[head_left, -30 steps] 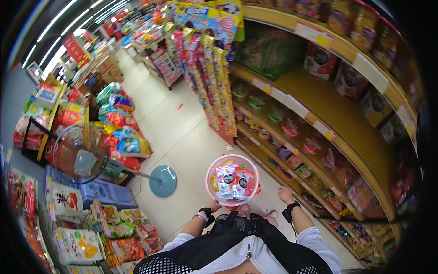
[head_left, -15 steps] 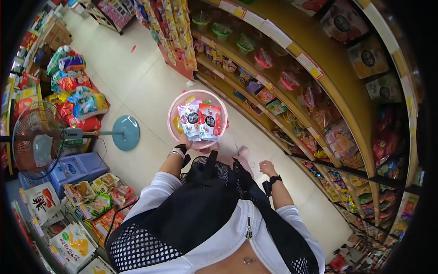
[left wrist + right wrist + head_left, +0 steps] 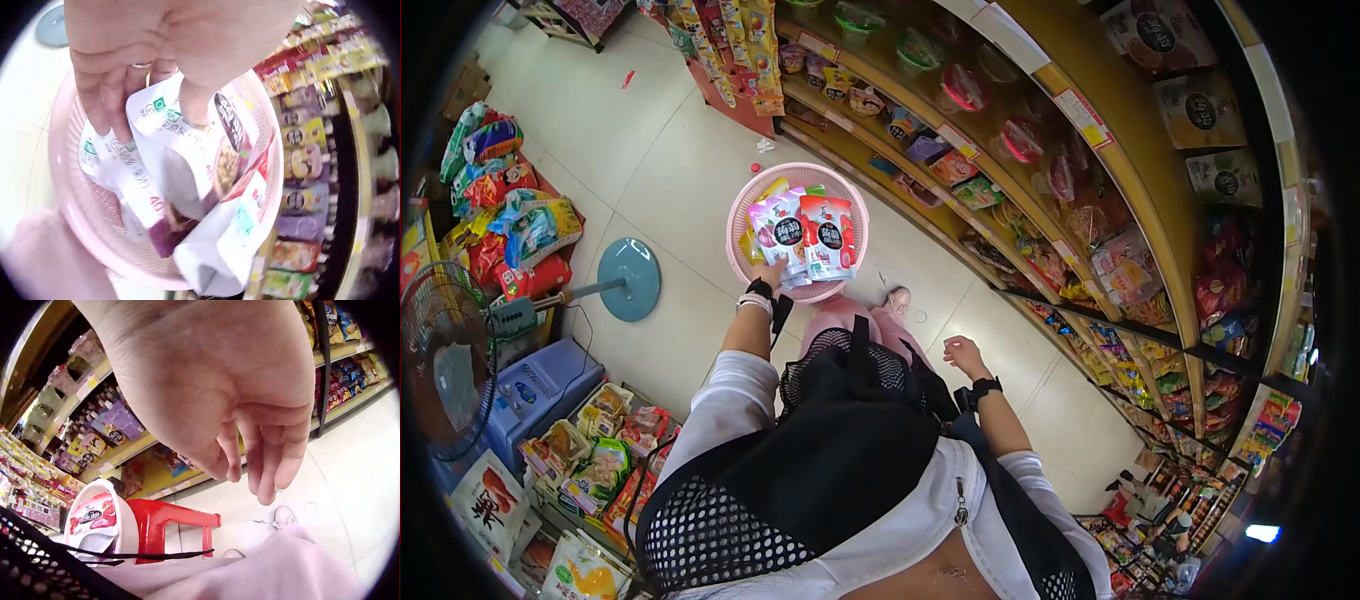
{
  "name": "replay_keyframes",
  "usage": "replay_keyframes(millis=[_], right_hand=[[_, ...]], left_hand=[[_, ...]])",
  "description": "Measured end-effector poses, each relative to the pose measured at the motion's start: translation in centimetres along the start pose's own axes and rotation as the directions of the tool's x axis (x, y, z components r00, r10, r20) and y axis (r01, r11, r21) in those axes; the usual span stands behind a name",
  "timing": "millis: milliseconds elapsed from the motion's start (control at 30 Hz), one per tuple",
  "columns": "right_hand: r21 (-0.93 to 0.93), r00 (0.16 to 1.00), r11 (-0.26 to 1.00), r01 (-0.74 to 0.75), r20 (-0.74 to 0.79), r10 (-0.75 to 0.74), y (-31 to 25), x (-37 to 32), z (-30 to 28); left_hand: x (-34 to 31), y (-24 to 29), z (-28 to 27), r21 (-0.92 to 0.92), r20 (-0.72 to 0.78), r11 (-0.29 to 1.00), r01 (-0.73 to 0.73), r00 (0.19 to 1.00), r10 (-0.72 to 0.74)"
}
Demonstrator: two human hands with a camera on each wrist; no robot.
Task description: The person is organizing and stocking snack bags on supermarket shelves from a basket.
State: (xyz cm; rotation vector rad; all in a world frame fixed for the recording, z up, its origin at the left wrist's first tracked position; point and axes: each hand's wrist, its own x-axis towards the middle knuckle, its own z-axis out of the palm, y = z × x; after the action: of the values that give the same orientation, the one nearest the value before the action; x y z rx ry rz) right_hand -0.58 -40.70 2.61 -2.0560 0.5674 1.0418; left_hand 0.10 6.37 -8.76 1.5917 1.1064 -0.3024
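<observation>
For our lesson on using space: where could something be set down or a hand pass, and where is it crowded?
Bare floor lies between the fan's round base and the pink basket, and between the right hand and the shelves. It is crowded inside the basket, where the left hand pinches a pouch, and on the packed lower shelves.
</observation>
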Motion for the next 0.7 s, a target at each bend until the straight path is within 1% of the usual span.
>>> replay_keyframes(millis=[33, 100, 167, 233, 267, 300, 333, 367, 400, 433, 467, 500, 533, 567, 600, 633, 700], right_hand=[[-0.013, 1.0, 1.0, 0.006, 0.013, -0.006, 0.2, 0.0, -0.1], [-0.025, 0.999, 1.0, 0.019, 0.029, -0.018, 0.0, -0.2, -0.2], [-0.165, 0.998, 0.984, -0.059, 0.022, 0.064, -1.4, -0.2, -0.5], [-0.186, 0.998, 0.982, -0.037, 0.051, 0.047, -1.8, 1.1, -0.9], [-0.228, 0.999, 0.974, -0.002, 0.049, 0.014, -2.5, 1.7, -1.0], [-0.27, 0.999, 0.962, 0.033, 0.048, -0.02, -3.2, 2.4, -1.1], [-0.268, 0.996, 0.96, 0.085, 0.059, -0.072, -4.1, 3.0, -1.1], [-0.275, 0.995, 0.957, 0.095, 0.063, -0.08, -4.9, 3.3, -1.1], [-0.287, 0.988, 0.946, 0.151, 0.076, -0.135, -6.4, 3.6, -1.0], [-0.297, 0.977, 0.931, 0.211, 0.089, -0.193, -8.4, 3.8, -0.9], [-0.313, 0.975, 0.924, 0.22, 0.095, -0.2, -10.2, 3.9, -0.7], [-0.315, 0.971, 0.919, 0.237, 0.1, -0.217, -12.1, 3.8, -0.4], [-0.303, 0.95, 0.901, 0.309, 0.134, -0.281, -13.7, 3.8, -0.2], [-0.287, 0.925, 0.88, 0.378, 0.168, -0.342, -15.3, 3.7, 0.1], [-0.243, 0.895, 0.865, 0.439, 0.199, -0.399, -16.3, 4.4, 0.3], [-0.239, 0.889, 0.859, 0.453, 0.201, -0.412, -18.2, 3.7, 0.6], [-0.154, 0.807, 0.801, 0.578, 0.249, -0.535, -22.7, 1.4, 0.8]], left_hand=[[0.1, 0.1, 0.2, 0.002, 0.006, 1.0, 0.0, 1.0, 0.0], [0.4, 0.5, 0.2, -0.19, 0.083, 0.976, 0.109, 0.992, -0.095], [4.9, -3.8, 1.4, -0.287, 0.093, 0.957, -0.048, 0.993, 0.077], [-0.4, 1.5, -0.5, -0.475, 0.164, 0.873, 0.113, 0.986, -0.038], [-1.0, 2.0, -1.4, -0.477, 0.154, 0.872, 0.11, 0.987, -0.041], [-1.4, 2.2, -2.2, -0.364, 0.127, 0.931, -0.013, 0.99, 0.063], [-2.5, 3.2, -3.0, -0.243, 0.113, 0.96, -0.138, 0.979, 0.169], [-3.9, 4.0, -3.7, -0.225, 0.063, 0.953, -0.201, 0.973, 0.22], [-4.9, 4.4, -4.6, -0.081, 0.044, 0.944, -0.319, 0.945, 0.323], [-6.0, 5.4, -5.6, 0.066, 0.036, 0.902, -0.427, 0.904, 0.426], [-7.2, 6.6, -6.0, -0.111, 0.043, 0.961, -0.255, 0.964, 0.261], [-8.0, 7.5, -6.5, -0.116, 0.027, 0.957, -0.265, 0.962, 0.27], [-8.6, 8.1, -7.0, 0.073, -0.021, 0.922, -0.38, 0.924, 0.382], [-9.2, 8.7, -7.5, 0.267, -0.046, 0.845, -0.463, 0.87, 0.492], [-10.1, 9.6, -7.6, 0.192, -0.1, 0.791, -0.581, 0.79, 0.605], [-11.1, 10.8, -7.7, 0.197, -0.11, 0.785, -0.587, 0.782, 0.613], [-12.4, 13.9, -7.5, -0.061, -0.069, 0.752, -0.656, 0.755, 0.653]])
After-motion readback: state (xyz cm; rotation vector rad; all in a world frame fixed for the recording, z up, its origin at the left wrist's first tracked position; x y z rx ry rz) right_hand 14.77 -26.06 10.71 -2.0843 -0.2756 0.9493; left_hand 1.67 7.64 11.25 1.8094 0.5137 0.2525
